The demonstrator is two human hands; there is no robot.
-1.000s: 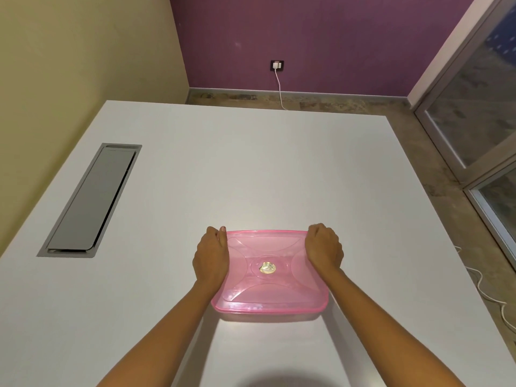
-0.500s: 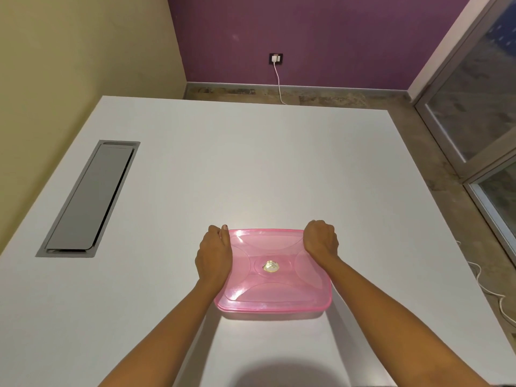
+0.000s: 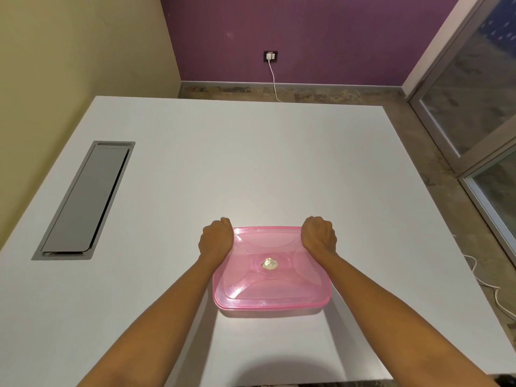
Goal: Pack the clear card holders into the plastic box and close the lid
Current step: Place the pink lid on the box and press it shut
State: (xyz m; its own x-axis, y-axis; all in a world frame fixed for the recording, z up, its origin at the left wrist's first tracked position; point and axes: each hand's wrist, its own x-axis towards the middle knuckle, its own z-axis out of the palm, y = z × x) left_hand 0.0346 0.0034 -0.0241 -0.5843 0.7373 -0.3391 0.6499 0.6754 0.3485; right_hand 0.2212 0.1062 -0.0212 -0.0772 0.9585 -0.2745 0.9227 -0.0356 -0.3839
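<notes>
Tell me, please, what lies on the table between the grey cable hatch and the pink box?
Nothing: in the head view the white table is bare between the grey cable hatch and pink box.

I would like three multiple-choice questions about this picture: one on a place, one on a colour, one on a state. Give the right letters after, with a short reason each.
1. Where are the hands on the box?
A. at its far corners
B. at its near corners
C. both on its middle

2. What colour is the lid?
A. blue
B. pink
C. green

3. How is the lid?
A. leaning on the wall
B. beside the box
C. on the box

Answers:
1 A: the left hand and right hand grip the far corners of the box.
2 B: the lid is see-through pink.
3 C: it covers the box on the table.
</notes>
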